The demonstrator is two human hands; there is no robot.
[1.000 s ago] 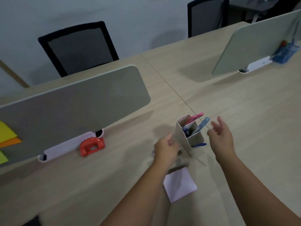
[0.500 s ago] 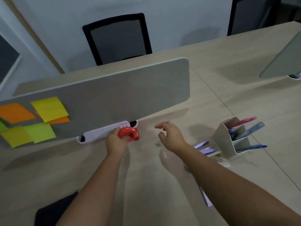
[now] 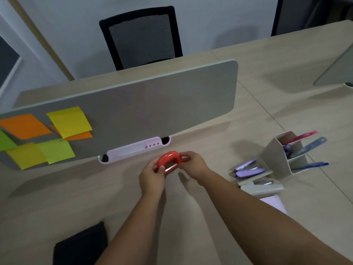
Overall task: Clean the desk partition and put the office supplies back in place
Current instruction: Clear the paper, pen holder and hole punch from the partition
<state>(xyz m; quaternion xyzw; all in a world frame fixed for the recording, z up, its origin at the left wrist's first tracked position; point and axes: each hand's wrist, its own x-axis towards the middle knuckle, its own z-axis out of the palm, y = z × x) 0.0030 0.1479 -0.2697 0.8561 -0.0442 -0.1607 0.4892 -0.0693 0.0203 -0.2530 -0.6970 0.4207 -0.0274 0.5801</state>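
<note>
Red tape dispenser held above the table

We gripped the red tape dispenser (image 3: 170, 161) with our left hand (image 3: 151, 177) and right hand (image 3: 193, 165), just before the partition (image 3: 133, 109) tray (image 3: 133, 150).

One head-worn view looks forward and down, close over the desk (image 3: 57, 197).

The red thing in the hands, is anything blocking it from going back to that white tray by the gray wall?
Nothing visible does. Both hands hold the red tape dispenser just in front of the white tray on the partition, with only bare desk between them.
</note>
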